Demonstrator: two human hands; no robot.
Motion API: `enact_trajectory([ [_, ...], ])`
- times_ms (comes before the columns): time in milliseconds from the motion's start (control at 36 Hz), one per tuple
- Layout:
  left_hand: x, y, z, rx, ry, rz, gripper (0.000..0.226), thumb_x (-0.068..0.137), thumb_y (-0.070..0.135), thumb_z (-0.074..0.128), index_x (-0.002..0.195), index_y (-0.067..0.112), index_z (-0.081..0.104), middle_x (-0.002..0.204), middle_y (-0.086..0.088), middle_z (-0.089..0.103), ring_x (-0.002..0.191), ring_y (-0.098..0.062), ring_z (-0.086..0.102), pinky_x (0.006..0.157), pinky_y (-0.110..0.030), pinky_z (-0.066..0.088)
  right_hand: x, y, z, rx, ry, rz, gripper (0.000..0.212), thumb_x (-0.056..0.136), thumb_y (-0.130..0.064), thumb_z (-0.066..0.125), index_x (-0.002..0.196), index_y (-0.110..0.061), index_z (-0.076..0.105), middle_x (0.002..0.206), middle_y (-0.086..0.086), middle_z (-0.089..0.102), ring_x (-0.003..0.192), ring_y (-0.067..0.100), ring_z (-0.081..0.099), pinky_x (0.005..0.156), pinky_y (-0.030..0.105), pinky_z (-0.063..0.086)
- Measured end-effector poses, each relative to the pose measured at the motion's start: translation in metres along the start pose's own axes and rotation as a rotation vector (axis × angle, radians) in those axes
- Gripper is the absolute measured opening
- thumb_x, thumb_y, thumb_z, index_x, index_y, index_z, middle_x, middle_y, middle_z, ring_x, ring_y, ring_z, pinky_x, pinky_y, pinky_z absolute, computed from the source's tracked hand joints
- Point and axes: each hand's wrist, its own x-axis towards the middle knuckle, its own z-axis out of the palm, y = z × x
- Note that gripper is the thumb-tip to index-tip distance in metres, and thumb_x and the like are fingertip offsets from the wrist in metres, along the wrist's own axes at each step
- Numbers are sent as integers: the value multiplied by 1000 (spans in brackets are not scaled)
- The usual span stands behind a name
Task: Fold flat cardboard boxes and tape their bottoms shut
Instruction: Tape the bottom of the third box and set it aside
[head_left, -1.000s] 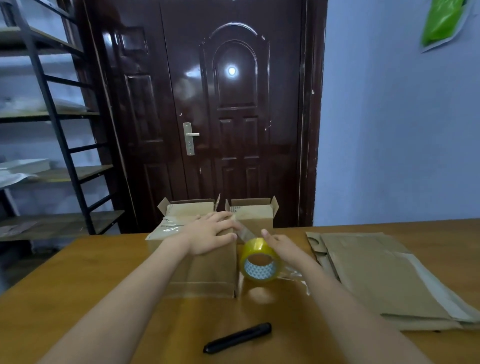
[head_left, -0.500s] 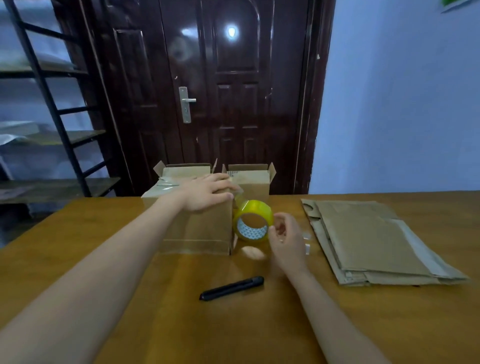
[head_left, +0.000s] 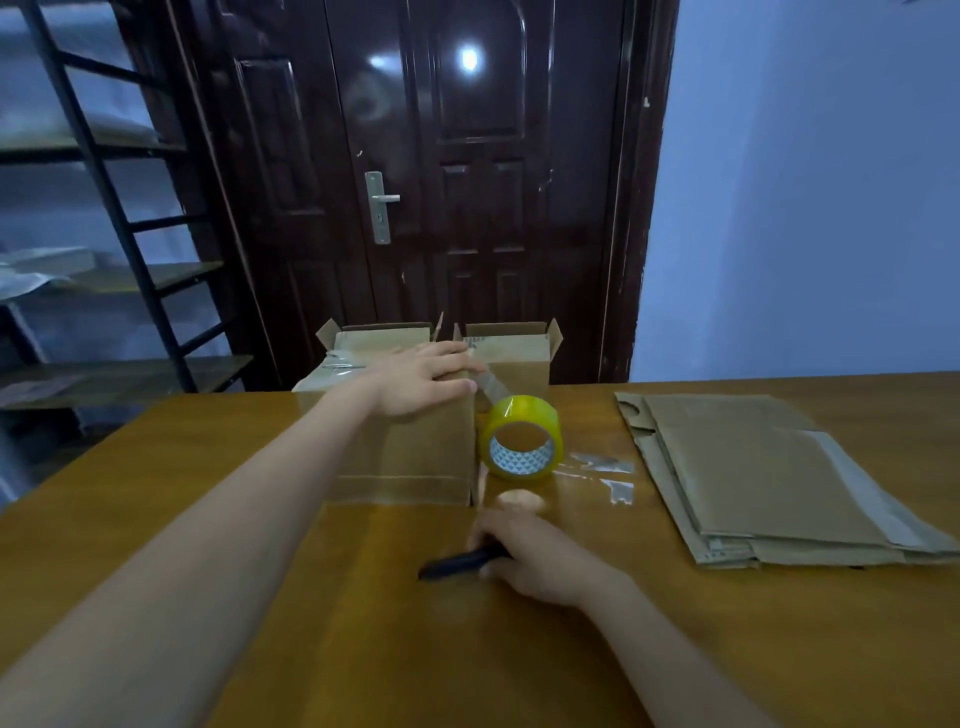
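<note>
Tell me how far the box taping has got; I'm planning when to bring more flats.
Done: two boxes stand folded at the table's far edge. In hand: the left hand presses the near box, its tape strip still joined to the tape roll, while the right hand takes the black cutter. Left: cutting the strip, plus the flat stack.

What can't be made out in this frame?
Head view only:
- Right hand on the black cutter: blurred, so the grip is unclear.
- Box top and its tape seam: covered by the left hand.
- Tape roll: core print too small.
</note>
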Motion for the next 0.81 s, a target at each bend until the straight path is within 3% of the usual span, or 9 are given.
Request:
enact_trajectory([
  [111,0,-3,2,-23,8,22,48,92,62,33,139,53,29,157,10,20,144,-16,18,116,-46,15,-2,-5,-5,291,253,83,11,93,-24,58,96,-28,49,87,-8,64,74,10,64,69,30,55],
  [222,1,-4,2,-15,6,16,58,81,67,26,138,56,28,156,12,20,144,-15,18,116,-47,15,0,1,-7,467,613,73,16,95,-24,53,96,-39,49,86,-8,61,73,11,60,67,36,51],
  [361,4,-5,3,9,-3,9,58,81,69,24,138,57,27,157,13,19,144,-16,18,115,-49,16,0,5,-19,780,657,102,35,99,-13,41,114,-45,40,90,-4,55,66,7,47,59,25,40],
  [444,4,-6,3,20,-2,12,59,80,70,22,138,58,26,157,13,19,144,-15,18,115,-49,16,-1,1,-26,682,694,129,30,101,-18,39,121,-40,38,85,-3,56,68,6,50,62,21,42],
  [500,3,-7,4,22,-4,10,63,77,76,20,138,59,25,156,14,18,144,-15,18,115,-50,17,1,0,-30,550,774,159,21,100,-22,42,116,-35,48,75,-7,54,70,5,52,65,22,44],
  [639,4,-6,4,27,6,15,68,74,78,19,139,57,26,156,14,19,143,-15,18,115,-50,18,9,-1,-42,368,816,254,26,99,-28,46,111,-16,66,69,1,60,65,16,55,60,40,46],
  [750,4,-6,4,30,6,16,75,71,80,17,140,54,26,156,14,20,143,-14,19,114,-48,19,20,-3,-48,335,764,286,27,99,-28,46,109,-14,66,70,1,59,61,13,53,54,31,41],
  [806,5,-6,4,27,18,16,66,80,75,24,142,51,26,156,13,20,143,-14,19,115,-45,19,26,-3,-49,315,744,307,27,99,-29,45,108,-15,66,69,-3,57,58,8,49,49,22,34],
])
